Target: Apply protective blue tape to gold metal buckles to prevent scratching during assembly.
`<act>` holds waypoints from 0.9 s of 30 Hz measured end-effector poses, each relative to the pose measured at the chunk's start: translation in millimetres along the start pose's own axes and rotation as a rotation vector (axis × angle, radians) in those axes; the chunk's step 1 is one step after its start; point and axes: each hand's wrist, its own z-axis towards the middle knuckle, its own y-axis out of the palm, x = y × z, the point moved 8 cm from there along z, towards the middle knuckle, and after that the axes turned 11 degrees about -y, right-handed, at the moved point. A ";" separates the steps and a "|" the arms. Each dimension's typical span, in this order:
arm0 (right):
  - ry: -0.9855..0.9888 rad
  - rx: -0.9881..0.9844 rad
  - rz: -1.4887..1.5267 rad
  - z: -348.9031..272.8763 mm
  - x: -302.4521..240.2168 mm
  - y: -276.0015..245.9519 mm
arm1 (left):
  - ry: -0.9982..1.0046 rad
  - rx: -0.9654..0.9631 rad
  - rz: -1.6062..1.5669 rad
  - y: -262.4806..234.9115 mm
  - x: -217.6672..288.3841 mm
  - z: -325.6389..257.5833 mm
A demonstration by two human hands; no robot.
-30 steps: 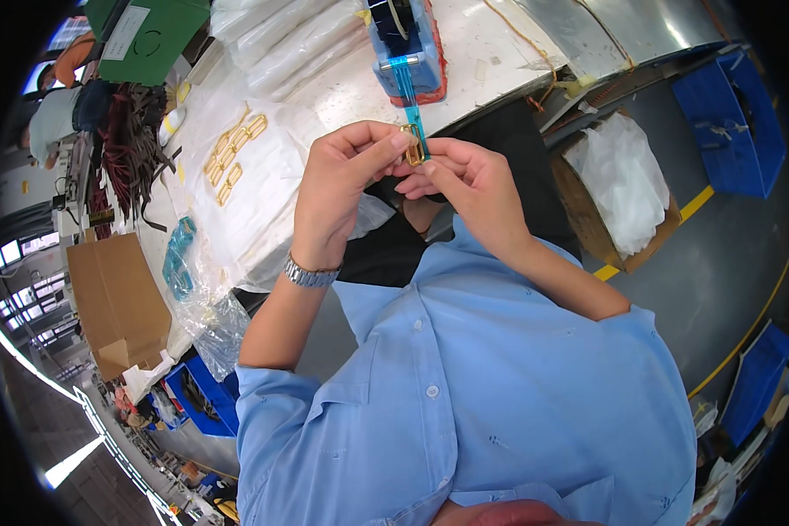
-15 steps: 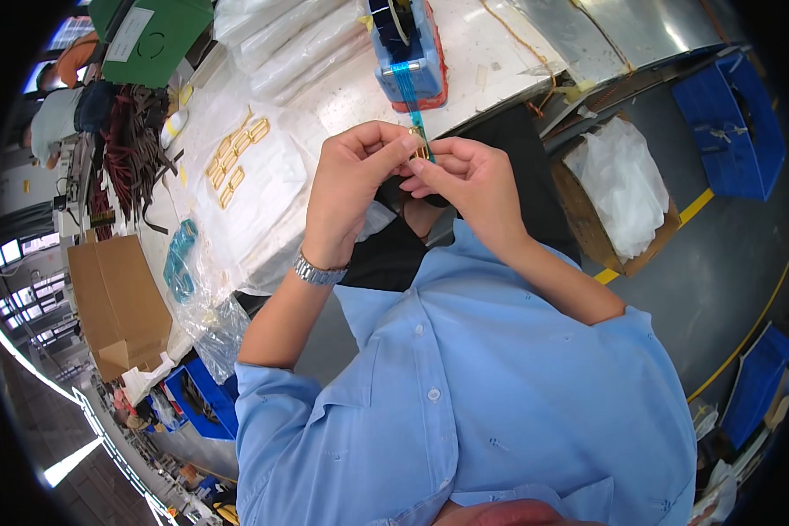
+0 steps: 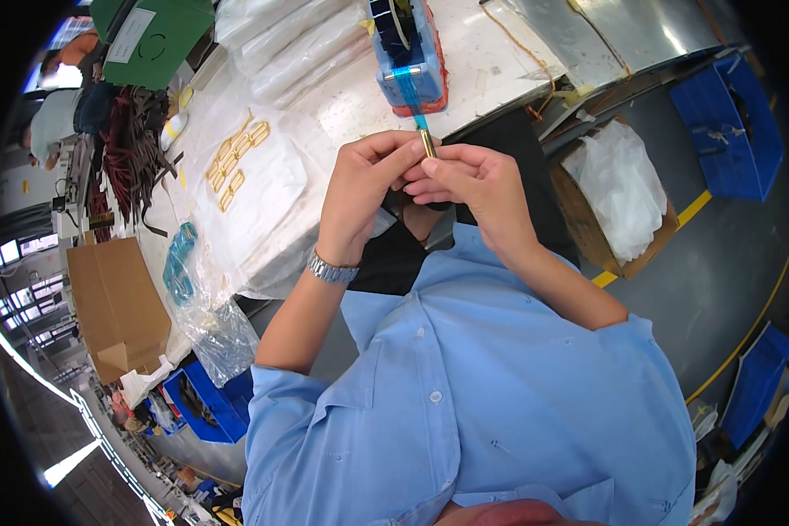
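Both of my hands pinch a small gold metal piece [image 3: 428, 143] just off the table edge, and its long narrow side shows. My left hand [image 3: 365, 180] grips it between thumb and fingers from the left. From the right, my right hand [image 3: 480, 186] has its thumb on the lower end, with the other fingers curled behind. A blue tape strip [image 3: 409, 91] runs from the blue tape dispenser [image 3: 400, 72] down to the piece. Fingers hide the rest of the piece. Several gold rectangular frames [image 3: 228, 167] lie on a white sheet [image 3: 276, 180] to the left.
Clear plastic bags [image 3: 280, 44] lie at the back of the table. A teal bundle [image 3: 181, 263] rests near the left edge, with a brown carton [image 3: 118, 302] beyond. At right stand a carton lined with white plastic [image 3: 622, 188] and a blue bin [image 3: 732, 127].
My hands have shifted slightly to the right. The gold piece has turned and stands out more plainly between my fingertips at the tape's end.
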 end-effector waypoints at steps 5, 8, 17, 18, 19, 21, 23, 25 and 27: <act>0.004 -0.002 0.001 -2.1 -0.9 1.9 | -0.080 -0.063 -0.215 0.6 -10.2 4.8; 0.019 -0.006 0.006 -3.3 0.2 3.7 | -0.112 -0.084 -0.183 -0.4 -8.6 6.5; 0.018 -0.173 -0.146 -1.5 -10.4 5.9 | -0.273 -0.117 -0.198 -1.1 -12.6 13.6; 0.008 -0.214 -0.227 0.8 -12.2 5.7 | -0.273 -0.116 -0.196 -2.1 -11.9 14.8; 0.008 -0.215 -0.225 4.7 -15.5 3.9 | -0.317 -0.152 -0.265 0.2 -13.9 15.1; 0.021 -0.284 -0.656 14.3 -21.3 -1.7 | -0.362 -0.190 -0.332 5.6 -13.0 15.3; -0.043 -0.268 -0.840 22.9 -36.4 0.7 | -0.474 -0.100 -0.406 3.7 -16.5 12.7; -0.111 -0.255 -1.023 32.5 -38.5 -2.0 | -0.516 -0.112 -0.460 4.1 -16.4 13.1; -0.358 -0.236 -0.659 40.9 -38.0 -3.2 | -0.557 -0.127 -0.515 4.8 -16.6 14.4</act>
